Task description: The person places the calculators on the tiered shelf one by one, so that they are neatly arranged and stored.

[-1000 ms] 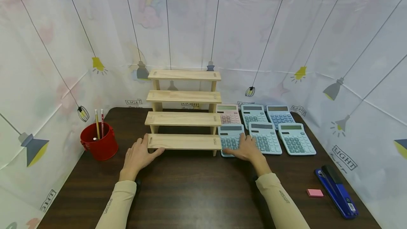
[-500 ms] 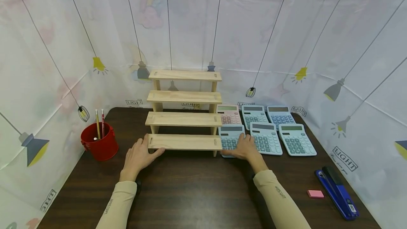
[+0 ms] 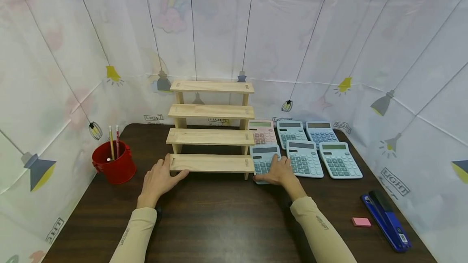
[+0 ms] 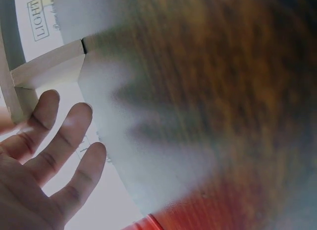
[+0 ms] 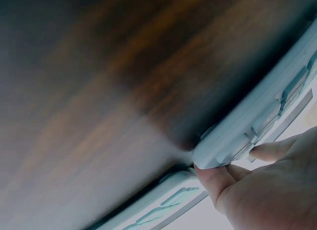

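A four-step wooden rack (image 3: 211,137) stands at the back middle of the dark table (image 3: 226,218). My left hand (image 3: 159,178) lies at the left end of its lowest step (image 3: 212,162), thumb against the wood and fingers straight. In the left wrist view those fingers (image 4: 64,141) are spread beside the rack's leg (image 4: 47,66). My right hand (image 3: 279,172) grips the near edge of a light blue calculator (image 3: 261,156) just right of the rack. In the right wrist view my thumb (image 5: 213,183) is under that calculator (image 5: 257,126) and a finger presses on top, with its edge raised off the table.
Beside the held one lie a pink calculator (image 3: 262,132) and several blue ones (image 3: 304,158) in two rows. A red bucket with pencils (image 3: 114,162) stands at the left. A blue stapler (image 3: 386,219) and a pink eraser (image 3: 361,222) lie at the front right. Printed sheets wall the table.
My right hand has drawn back a little and closed on the calculator's near edge, which has lifted slightly. The left hand has not moved.
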`<state>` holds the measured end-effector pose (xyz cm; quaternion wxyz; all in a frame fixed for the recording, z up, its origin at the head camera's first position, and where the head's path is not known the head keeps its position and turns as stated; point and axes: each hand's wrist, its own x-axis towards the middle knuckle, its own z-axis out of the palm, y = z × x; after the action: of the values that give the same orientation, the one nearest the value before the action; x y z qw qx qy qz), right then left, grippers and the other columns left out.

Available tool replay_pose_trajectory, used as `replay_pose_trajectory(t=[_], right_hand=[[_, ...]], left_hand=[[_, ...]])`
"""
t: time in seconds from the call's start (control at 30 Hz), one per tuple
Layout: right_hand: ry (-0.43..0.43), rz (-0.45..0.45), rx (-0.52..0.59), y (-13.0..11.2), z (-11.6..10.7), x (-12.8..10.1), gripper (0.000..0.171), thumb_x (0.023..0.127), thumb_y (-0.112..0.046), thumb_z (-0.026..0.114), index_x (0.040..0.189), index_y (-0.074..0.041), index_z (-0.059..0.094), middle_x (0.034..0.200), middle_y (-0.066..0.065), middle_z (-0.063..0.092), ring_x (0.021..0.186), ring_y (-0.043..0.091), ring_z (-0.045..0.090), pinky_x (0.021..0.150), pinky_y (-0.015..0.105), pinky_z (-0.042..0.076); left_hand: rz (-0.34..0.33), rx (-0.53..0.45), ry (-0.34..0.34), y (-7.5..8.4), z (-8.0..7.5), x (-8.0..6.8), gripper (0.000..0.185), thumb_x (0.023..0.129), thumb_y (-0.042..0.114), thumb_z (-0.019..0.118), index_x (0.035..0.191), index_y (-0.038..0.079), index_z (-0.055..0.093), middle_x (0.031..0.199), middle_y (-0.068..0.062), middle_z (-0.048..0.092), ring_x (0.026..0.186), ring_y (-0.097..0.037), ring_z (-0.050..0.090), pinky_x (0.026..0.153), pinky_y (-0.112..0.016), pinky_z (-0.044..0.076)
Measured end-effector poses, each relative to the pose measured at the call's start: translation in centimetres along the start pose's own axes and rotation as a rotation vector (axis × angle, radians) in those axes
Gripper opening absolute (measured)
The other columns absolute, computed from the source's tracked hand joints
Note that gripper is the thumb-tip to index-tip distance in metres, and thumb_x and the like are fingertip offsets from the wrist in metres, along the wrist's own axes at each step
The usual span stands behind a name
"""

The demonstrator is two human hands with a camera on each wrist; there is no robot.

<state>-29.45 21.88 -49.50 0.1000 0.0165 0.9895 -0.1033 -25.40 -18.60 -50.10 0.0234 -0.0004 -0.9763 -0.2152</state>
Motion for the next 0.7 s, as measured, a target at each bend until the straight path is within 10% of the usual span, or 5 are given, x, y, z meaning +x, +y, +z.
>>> replay_pose_trajectory(t=[0.7], right_hand=[[0.028,-0.055,0.062,1.3,-0.5,-2.9,0.119,0.075,-0.064,0.072,0.156,0.006,0.02,0.147,0.048,0.022,0.139,0.062,0.025,0.11,0.072,0.03]], left_hand=[[0.011,-0.005,-0.003,0.0,0.1,-0.1,0.112,0.086,0.079,0.052,0.158,-0.001,0.022,0.14,-0.03,0.05,0.117,-0.047,0.056,0.095,-0.064,0.047]])
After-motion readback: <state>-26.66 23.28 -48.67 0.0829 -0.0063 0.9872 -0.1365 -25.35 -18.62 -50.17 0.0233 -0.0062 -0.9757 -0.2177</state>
